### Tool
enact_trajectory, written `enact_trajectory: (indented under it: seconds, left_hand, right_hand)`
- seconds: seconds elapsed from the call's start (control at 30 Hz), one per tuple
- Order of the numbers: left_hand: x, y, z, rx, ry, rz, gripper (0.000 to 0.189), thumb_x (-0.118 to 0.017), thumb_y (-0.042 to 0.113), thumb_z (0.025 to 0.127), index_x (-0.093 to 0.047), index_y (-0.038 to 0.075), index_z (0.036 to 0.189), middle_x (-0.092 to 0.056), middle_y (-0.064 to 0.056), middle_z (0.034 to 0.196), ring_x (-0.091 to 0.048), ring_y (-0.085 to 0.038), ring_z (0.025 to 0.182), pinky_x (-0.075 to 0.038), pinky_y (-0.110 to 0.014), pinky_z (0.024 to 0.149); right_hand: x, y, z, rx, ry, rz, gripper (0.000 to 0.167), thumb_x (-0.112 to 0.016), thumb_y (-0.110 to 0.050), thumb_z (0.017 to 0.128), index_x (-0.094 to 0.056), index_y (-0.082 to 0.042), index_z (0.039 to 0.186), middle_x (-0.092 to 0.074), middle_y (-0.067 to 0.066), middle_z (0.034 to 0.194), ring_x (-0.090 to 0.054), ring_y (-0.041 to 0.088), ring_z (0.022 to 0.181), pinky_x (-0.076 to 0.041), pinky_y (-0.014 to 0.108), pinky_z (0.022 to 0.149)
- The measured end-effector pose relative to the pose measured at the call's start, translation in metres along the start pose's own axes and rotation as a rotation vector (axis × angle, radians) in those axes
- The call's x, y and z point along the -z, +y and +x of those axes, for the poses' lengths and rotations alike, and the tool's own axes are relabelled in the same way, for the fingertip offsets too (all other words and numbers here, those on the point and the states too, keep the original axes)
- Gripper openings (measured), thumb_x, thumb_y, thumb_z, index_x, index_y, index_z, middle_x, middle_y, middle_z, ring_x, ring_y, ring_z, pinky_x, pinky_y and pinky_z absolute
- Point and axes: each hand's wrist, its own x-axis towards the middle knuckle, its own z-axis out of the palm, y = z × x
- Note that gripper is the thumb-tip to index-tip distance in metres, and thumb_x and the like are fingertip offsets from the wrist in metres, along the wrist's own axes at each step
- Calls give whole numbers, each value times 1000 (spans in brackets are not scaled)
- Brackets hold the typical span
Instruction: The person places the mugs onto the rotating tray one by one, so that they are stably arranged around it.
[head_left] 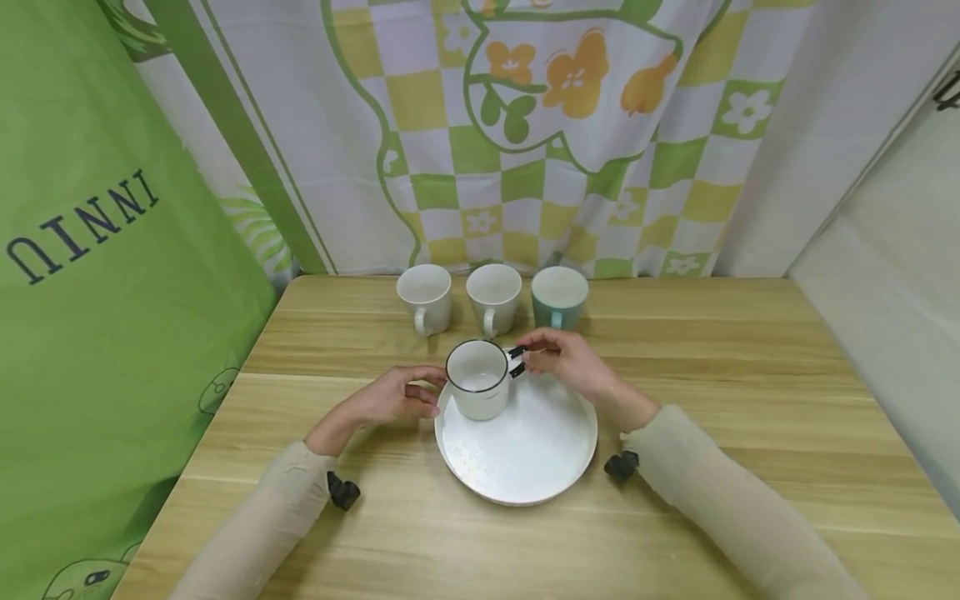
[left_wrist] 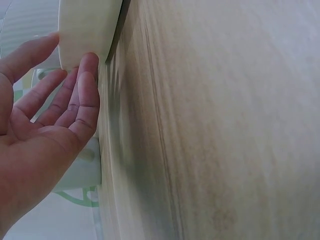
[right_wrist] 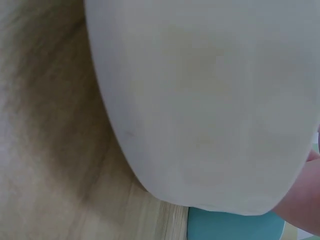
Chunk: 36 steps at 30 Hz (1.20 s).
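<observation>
A small white saucepan (head_left: pixel 481 400) with a dark rim stands upright on the left back part of a round white tray (head_left: pixel 525 467). My right hand (head_left: pixel 570 362) pinches the pan's black-ended handle (head_left: pixel 517 362) between thumb and fingers. In the right wrist view the tray's pale side (right_wrist: pixel 200 100) hides most of that hand. My left hand (head_left: pixel 393 393) is at the tray's left edge, beside the pan. Seen from the left wrist, its fingers (left_wrist: pixel 89 90) are loosely bent, with fingertips at the tray's side (left_wrist: pixel 87 30); whether it also touches the pan I cannot tell.
Behind the tray, two white mugs (head_left: pixel 438 312) (head_left: pixel 506 315) and a teal mug (head_left: pixel 551 315) stand in a row, handles toward me. The wooden table (head_left: pixel 712 517) ends at a patterned curtain (head_left: pixel 465 200) at the back, with green cloth (head_left: pixel 135 333) on the left.
</observation>
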Motion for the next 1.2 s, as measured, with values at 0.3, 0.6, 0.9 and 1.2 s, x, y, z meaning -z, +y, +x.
enact_trajectory:
  seconds: [0.3, 0.6, 0.9, 1.2]
  left_hand:
    - [-1, -2, -1, -5, 9, 7, 59, -72, -2, 88, -49, -1, 142, -52, -29, 137, -66, -40, 113, -59, -27, 87]
    - [-2, -2, -2, 2, 17, 7, 59, -72, -1, 88, -49, -1, 142, -52, -29, 137, -66, -38, 111, -59, -26, 86]
    - [-2, -3, -1, -18, 25, 13, 61, -72, -2, 88, -47, -2, 144, -53, -30, 136, -66, -40, 111, -59, -25, 86]
    - [-2, -4, -3, -26, 24, 32, 60, -72, -2, 88, -47, -2, 143, -53, -30, 136, -66, -40, 111, -59, -25, 87]
  right_hand:
    - [0, -3, 1, 13, -13, 12, 33, -59, -5, 98, -58, 5, 129, -66, 27, 117, -67, 21, 94, -60, 34, 87]
    - [4, -5, -2, 17, -12, 66, 37, -57, -3, 98, -53, 10, 132, -62, 30, 123, -66, 26, 95, -60, 40, 87]
    - [13, -6, -7, 26, 2, 68, 34, -56, -5, 99, -56, 4, 131, -60, 25, 130, -66, 26, 98, -59, 37, 86]
    - [19, -2, -11, 22, 30, 53, 35, -58, -10, 100, -55, 5, 132, -64, 24, 126, -66, 19, 93, -59, 33, 82]
